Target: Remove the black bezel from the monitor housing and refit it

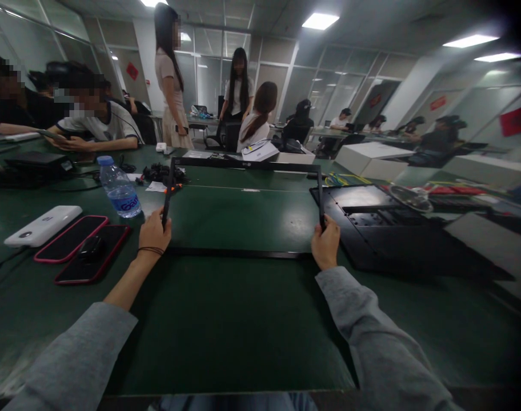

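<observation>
Between my two hands is a thin black monitor bezel (243,254), a rectangular frame with a small light logo on its top bar. My left hand (155,233) is closed around its left side, and a dark band circles that wrist. On the opposite side, my right hand (327,242) grips the right bar between thumb and fingers. The frame is tilted up, and the green table (243,325) shows through its opening. Whether its lower bar touches the table I cannot tell. Right of my right hand lies a black panel (372,222) with a slotted recess.
Left of my left hand stands a water bottle (119,188). Beyond it lie a white power bank (44,225) and two red-edged phones, one carrying a small black object (91,247). Black cables (157,173) and white boxes (369,157) sit farther back. Several people are around the room.
</observation>
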Available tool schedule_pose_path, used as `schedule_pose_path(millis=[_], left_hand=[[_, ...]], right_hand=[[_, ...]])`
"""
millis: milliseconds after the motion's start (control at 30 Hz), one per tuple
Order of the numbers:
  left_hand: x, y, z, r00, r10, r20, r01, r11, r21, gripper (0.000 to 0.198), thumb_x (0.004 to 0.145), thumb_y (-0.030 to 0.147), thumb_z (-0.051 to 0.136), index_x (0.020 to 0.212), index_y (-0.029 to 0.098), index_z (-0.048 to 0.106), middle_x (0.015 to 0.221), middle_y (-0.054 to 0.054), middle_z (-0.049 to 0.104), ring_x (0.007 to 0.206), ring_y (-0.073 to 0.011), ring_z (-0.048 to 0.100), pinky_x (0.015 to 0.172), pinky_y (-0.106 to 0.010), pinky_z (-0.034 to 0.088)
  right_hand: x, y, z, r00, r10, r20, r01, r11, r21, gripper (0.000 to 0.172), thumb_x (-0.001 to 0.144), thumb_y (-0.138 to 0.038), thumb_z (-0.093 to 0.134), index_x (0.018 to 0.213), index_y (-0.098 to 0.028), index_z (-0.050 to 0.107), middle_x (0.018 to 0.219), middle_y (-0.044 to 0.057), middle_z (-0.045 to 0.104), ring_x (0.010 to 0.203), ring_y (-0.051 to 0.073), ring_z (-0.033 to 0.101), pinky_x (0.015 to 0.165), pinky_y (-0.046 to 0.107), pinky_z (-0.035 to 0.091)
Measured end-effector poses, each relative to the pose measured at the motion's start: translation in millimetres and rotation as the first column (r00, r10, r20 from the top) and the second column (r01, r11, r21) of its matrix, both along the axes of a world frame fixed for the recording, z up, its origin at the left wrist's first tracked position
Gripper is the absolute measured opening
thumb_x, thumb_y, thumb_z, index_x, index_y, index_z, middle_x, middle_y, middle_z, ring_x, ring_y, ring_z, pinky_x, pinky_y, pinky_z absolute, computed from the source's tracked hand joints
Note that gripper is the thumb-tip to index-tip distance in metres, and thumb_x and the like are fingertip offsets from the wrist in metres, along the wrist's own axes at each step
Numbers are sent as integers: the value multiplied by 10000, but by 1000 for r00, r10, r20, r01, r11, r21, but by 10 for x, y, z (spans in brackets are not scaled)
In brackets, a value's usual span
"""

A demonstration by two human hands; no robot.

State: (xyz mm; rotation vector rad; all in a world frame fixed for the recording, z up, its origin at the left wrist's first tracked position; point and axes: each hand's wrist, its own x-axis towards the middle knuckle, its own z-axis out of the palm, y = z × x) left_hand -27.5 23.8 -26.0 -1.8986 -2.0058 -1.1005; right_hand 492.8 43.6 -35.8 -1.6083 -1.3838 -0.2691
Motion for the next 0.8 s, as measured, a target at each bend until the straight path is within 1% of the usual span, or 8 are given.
schedule_pose_path(millis=[100,200,300,400,500,633,700,800], left_hand=[[1,-2,17,1000,0,-25,0,1000,-12,533,976,378,391,1409,93,515,1288,-203,667,1145,-349,649,1005,-497,504],[12,1,9,998,17,-63,-20,998,-59,537,970,362,395,1403,71,526,1311,-223,661,1178,-370,631,1003,-514,506],[19,2,-27,995,37,-95,-51,988,-144,506,953,329,428,1373,81,564,1313,-231,667,1236,-390,600,1009,-542,504],[11,0,-71,993,35,-117,-59,975,-213,479,945,317,452,1348,102,596,1363,-232,648,1279,-403,573,1014,-576,504],[-8,10,-111,993,19,-114,-47,968,-246,461,942,328,472,1335,138,619,1411,-212,627,1311,-401,556,1032,-585,502],[-12,53,-155,998,21,-58,-37,959,-282,535,930,359,511,1405,121,583,1459,-221,589,1345,-404,537,1088,-579,473],[8,67,-160,1000,4,-20,-9,958,-285,588,925,387,533,1448,119,551,1493,-225,557,1383,-397,510,1109,-566,460],[67,43,-133,995,-100,13,99,946,-309,618,918,471,565,1453,162,566,1581,-201,475,1437,-389,460,1117,-572,450]], right_hand=[[-2,-7,5,1000,-4,-3,4,1000,2,513,937,-297,393,1380,-83,537,1306,233,615,1216,322,537,1087,516,432],[29,13,-27,1000,28,-2,-28,998,-54,519,943,-309,395,1372,-61,548,1256,243,631,1198,329,537,1070,519,441],[47,27,-63,998,43,47,-36,992,-124,500,952,-302,394,1336,-45,586,1207,252,647,1212,335,523,1073,523,436],[28,7,-80,992,31,121,-9,984,-176,480,936,-261,403,1312,-48,613,1190,249,657,1232,343,506,1065,526,434],[5,-27,-93,984,15,179,27,974,-226,458,925,-243,404,1278,-70,638,1187,234,671,1219,356,500,1046,546,432],[29,-47,-136,971,-3,239,82,944,-321,433,916,-260,427,1215,-82,685,1196,241,671,1217,381,494,1002,556,448],[52,-49,-160,969,-1,248,92,930,-355,406,904,-263,456,1180,-104,709,1189,238,672,1212,385,494,974,554,460],[67,-54,-178,970,-3,245,95,927,-363,389,892,-254,477,1165,-128,724,1167,226,679,1197,373,500,955,543,469]])
